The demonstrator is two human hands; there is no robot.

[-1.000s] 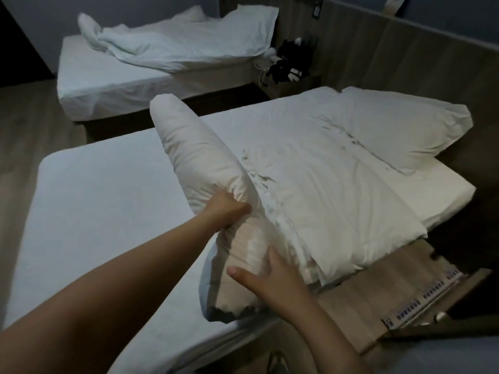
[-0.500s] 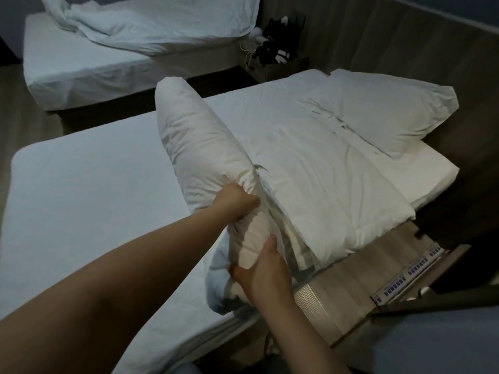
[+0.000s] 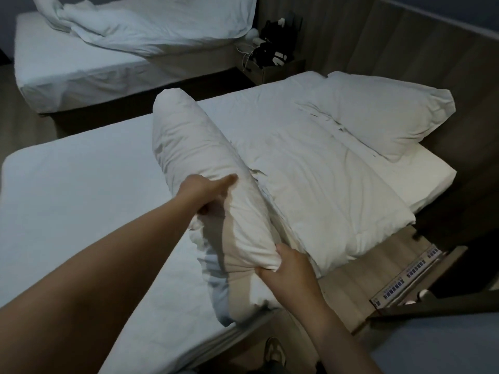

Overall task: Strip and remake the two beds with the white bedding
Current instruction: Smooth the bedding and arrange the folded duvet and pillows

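Across the near bed [image 3: 81, 201] with its smooth white fitted sheet, I saw both bare arms stretched forward from the bottom of the view. The left arm ran up from the lower left corner, nearly straight. The left hand [image 3: 208, 194] was clamped on the side of a long plump white roll of bedding [image 3: 194, 147], fingers curled under a bunch of the cloth and thumb pointing forward over the top. Whether that roll was a pillow or a rolled quilt I could not tell. The right arm came up from the lower middle, and the right hand [image 3: 289, 268] gripped the bunched lower end of the same roll, fingers curled round the fabric, the back of the hand toward me. The roll stood tilted, its rounded far end raised above the mattress and its near end gathered between the two hands, with loose cloth sagging onto the sheet below.

Just beside it on the right lay a flat folded white duvet [image 3: 310, 184], touching the roll. Beyond that a plump white pillow [image 3: 383, 117] rested at the head end against the brown wooden wall panel [image 3: 391, 44]. A wooden bed-frame ledge [image 3: 378, 265] with a strip of barcode labels [image 3: 405, 275] showed beneath the duvet's near corner. Well apart, the far bed [image 3: 67, 74] carried a crumpled white quilt [image 3: 162, 25], and a small wooden nightstand [image 3: 275, 70] holding dark objects stood between the two beds.
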